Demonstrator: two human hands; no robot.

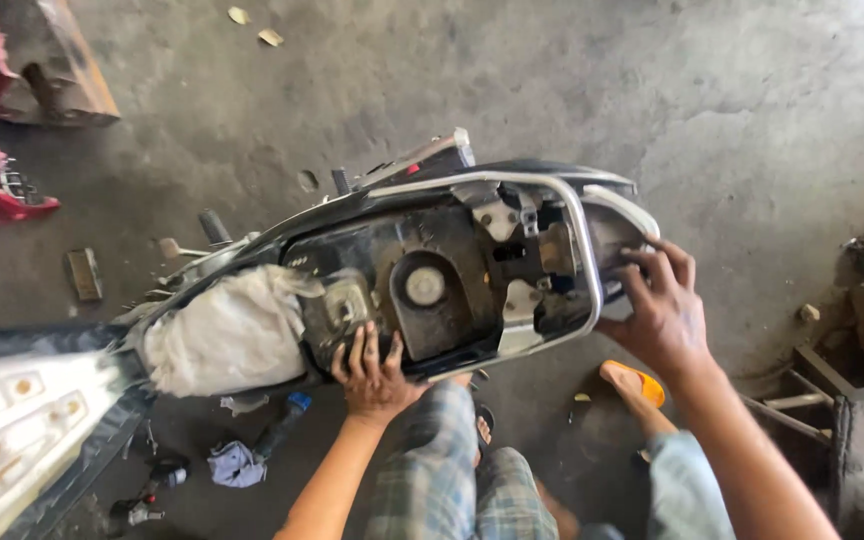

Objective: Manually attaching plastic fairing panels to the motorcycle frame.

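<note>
Nearest to us are our own knees in checked trousers [457, 470], one foot in an orange sandal [634, 380] planted on the concrete floor [752, 120]; we seem to be crouched beside the scooter [432, 270] so both arms can reach it. Our left hand [372, 372] rests on the near rim of the stripped rear body, fingers curled over the edge and gripping it, which looks like a way to steady the frame. Our right hand [657, 305] is at the tail end, fingers spread and hooked round the pale rail [584, 265] there, grasping it rather than hanging loose.

Between the hands lies the open compartment with the round fuel cap [425, 286] showing. A white cloth [227, 335] is stuffed into the opening further forward, probably to keep dirt out. On the floor below lie a blue-tipped tool [282, 422] and a crumpled rag [234, 465]. Beyond the scooter, at far left, stands a red part [2, 190].
</note>
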